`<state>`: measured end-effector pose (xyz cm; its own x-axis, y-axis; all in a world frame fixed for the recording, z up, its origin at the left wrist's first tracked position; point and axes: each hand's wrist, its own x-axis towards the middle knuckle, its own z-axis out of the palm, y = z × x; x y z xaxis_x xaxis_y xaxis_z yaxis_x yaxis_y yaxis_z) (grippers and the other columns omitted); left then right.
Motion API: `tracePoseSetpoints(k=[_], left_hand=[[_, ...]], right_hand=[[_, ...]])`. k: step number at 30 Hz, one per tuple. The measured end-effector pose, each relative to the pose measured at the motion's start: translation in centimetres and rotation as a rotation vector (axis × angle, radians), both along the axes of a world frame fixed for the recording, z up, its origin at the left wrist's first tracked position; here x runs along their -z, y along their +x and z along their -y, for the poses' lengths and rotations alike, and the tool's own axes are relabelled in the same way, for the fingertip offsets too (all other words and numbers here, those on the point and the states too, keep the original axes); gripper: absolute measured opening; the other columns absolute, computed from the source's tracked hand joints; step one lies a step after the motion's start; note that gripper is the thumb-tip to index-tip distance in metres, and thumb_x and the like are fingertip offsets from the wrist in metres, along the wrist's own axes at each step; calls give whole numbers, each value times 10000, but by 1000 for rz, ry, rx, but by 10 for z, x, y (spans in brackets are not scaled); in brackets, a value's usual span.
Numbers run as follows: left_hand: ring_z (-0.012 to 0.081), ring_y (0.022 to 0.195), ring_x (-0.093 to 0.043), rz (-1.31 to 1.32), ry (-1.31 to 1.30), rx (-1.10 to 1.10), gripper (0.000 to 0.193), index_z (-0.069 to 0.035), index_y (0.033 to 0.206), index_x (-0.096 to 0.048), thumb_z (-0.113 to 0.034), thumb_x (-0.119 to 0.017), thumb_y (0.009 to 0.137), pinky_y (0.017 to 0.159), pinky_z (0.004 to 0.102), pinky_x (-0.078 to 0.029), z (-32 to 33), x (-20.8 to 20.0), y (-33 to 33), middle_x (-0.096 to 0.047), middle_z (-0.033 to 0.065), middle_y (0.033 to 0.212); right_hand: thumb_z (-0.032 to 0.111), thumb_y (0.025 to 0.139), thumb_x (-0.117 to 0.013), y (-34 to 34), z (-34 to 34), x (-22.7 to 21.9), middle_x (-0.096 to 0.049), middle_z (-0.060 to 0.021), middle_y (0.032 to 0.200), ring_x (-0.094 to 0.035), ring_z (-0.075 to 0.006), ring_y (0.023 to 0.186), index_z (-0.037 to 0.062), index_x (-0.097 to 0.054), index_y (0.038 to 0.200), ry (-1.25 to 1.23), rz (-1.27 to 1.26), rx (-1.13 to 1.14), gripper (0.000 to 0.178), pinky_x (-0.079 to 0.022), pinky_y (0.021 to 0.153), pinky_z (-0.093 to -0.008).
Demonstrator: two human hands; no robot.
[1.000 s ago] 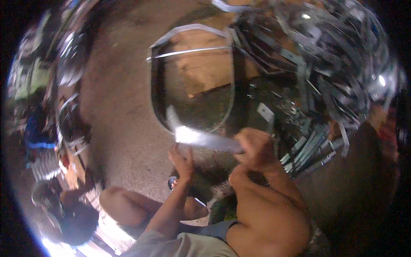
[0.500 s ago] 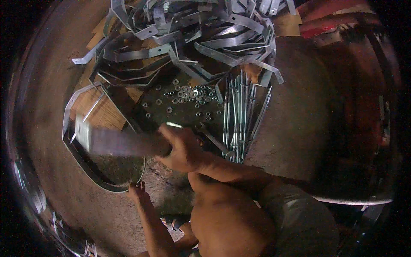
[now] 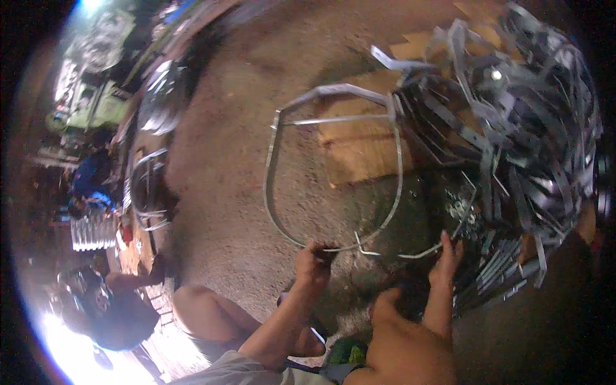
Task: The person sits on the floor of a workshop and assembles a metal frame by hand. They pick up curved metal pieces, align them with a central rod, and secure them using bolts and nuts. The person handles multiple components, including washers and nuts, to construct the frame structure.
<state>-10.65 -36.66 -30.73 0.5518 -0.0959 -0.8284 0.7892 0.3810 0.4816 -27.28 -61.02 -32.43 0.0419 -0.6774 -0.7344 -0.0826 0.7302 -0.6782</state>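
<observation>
A rounded metal hoop [image 3: 268,186] with a straight crossbar [image 3: 340,120] lies in front of me, its far side over a piece of cardboard. My left hand [image 3: 313,266] is closed on the hoop's near edge. To its right, my right hand [image 3: 445,263] is at a thin curved metal strip [image 3: 420,255], with fingers that look closed around it, though motion blurs them. That strip bends up on the right toward a group of small nuts and washers [image 3: 461,206]. The hammer-like tool is not visible now.
A large heap of bent metal brackets [image 3: 507,122] fills the right side, with metal rods [image 3: 504,263] below it. The cardboard [image 3: 359,151] lies on the rough floor. Stacked metal hoops [image 3: 149,186] stand at the left. Another person [image 3: 96,295] sits at the lower left.
The view has swung left, so the heap now appears at right. The hammer-like tool has left my right hand, which is now at a curved strip. My left hand still holds the hoop.
</observation>
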Motion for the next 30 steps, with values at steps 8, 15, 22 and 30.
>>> tracePoseSetpoints(k=[8, 15, 22, 30], left_hand=[[230, 689, -515, 36, 222, 303, 260, -18, 919, -582, -275, -569, 889, 622, 377, -426, 3, -62, -31, -541, 106, 788], [232, 595, -500, -186, 178, 340, 293, -13, 916, -596, -303, -576, 887, 575, 380, -409, -26, -99, -50, -544, 104, 726], [317, 831, -628, -292, 121, 33, 154, 19, 902, -568, -121, -517, 863, 813, 447, -510, -68, -61, -83, -624, 183, 821], [301, 719, -550, -416, -244, -275, 116, -19, 806, -491, -105, -502, 884, 859, 495, -507, -82, 8, -111, -483, 101, 718]], right_hand=[[370, 921, -607, 35, -23, -48, -451, -119, 1375, -452, -275, 1225, 89, -339, 1437, -152, 141, -320, 645, -416, 972, -462], [432, 954, -547, 77, -19, -29, -612, -80, 1080, -608, -180, 855, 120, -501, 1241, -71, 433, -512, 427, -526, 644, -327], [238, 873, -676, 77, -40, -8, -512, 5, 812, -459, -104, 518, 126, -503, 1068, 89, 79, -640, 284, -421, 415, -272], [127, 815, -709, 86, -41, -46, -468, 4, 729, -443, -103, 481, 113, -451, 1088, -11, 168, -700, 376, -408, 387, -276]])
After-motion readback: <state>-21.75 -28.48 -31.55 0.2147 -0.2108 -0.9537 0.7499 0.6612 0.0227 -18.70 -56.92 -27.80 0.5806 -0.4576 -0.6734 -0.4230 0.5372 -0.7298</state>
